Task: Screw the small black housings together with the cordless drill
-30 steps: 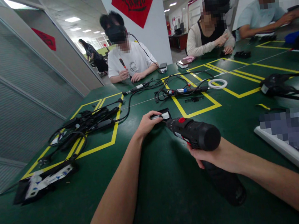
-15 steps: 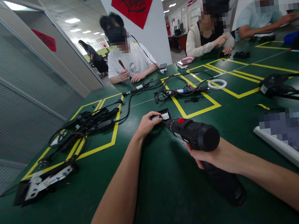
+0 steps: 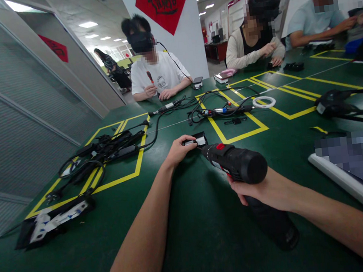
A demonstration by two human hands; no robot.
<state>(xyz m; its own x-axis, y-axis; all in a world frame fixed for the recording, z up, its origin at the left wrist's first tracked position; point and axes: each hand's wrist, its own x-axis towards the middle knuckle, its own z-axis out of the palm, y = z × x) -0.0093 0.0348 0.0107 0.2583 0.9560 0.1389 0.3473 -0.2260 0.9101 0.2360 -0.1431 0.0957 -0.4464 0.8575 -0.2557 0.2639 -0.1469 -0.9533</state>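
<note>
Two bare hands are being used over a green desk (image 3: pixel 194 248) marked with yellow tape lines. A small black part with a white insert (image 3: pixel 195 141) is being pinned down flat on the desk by the left hand (image 3: pixel 178 150), whose fingers (image 3: pixel 188 138) are being curled over its near-left edge, grasping it. A black cordless drill with red trim (image 3: pixel 239 163) is being gripped by the right hand (image 3: pixel 266 189), with the fingers clenched around the handle below the motor housing; the battery base is being shown pointing down toward the near edge of the desk. The drill's nose is being aimed forward and to the left, and its tip is being held right at the near-right side of the small part; whether bit and part are actually touching cannot be told. Just beyond the part, a yellow taped rectangle is being crossed by black cables (image 3: pixel 216 99) and a pen-like tool (image 3: pixel 224 110), with a white ring (image 3: pixel 264 101) lying to their right. Well off to the left, a tangle of black cable assemblies (image 3: pixel 104 149) and a flat black-and-white panel (image 3: pixel 51 220) are being left on the desk. Across the desk, three seated people are being seen busy with their own hands, one of them holding a small red-tipped tool (image 3: pixel 149 77).
</note>
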